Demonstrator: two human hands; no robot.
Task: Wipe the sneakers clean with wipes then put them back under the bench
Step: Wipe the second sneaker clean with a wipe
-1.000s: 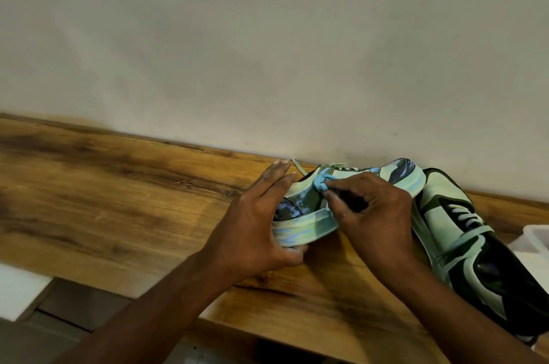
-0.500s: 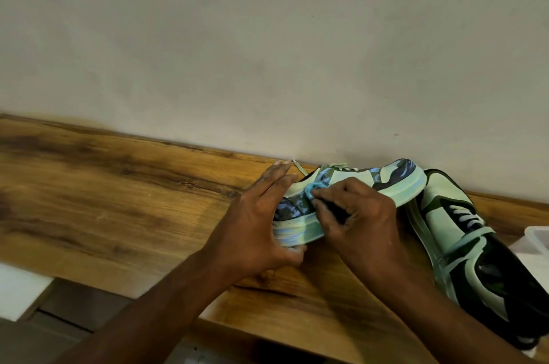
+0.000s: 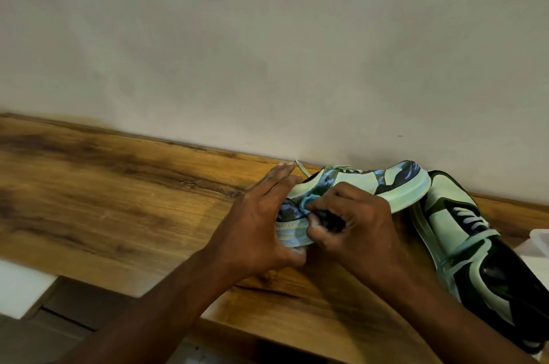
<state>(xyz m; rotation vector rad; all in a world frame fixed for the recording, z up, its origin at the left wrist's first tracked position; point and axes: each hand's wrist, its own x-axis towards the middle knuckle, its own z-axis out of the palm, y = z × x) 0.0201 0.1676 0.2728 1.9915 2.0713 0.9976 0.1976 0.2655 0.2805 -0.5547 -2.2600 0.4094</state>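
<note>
Two bare hands work on a sneaker (image 3: 353,185) that sits on a brown wooden desk (image 3: 118,191) running along a plain pale wall (image 3: 267,36). The sneaker is pale green with dark and blue patterned panels and a thick pale sole. It lies lengthwise along the wall with its near side facing the camera, and the end on the right is tilted up off the desk. The left hand (image 3: 255,224) steadies the sneaker's left end: its fingers are straight and together, pressed flat against that end, and the thumb is tucked under the sole. The right hand (image 3: 353,224) is curled into a loose fist against the side of the sneaker, its fingertips pinching a small bunched blue wipe (image 3: 306,202) against the upper just above the sole. A loose lace end (image 3: 301,169) sticks out past the left fingertips near the wall. A second sneaker (image 3: 475,250) in the same pale green with black panels lies just beside the first on the right, angled toward the camera. At the right edge of the view is part of a white container (image 3: 539,240), cut off by the frame.
</note>
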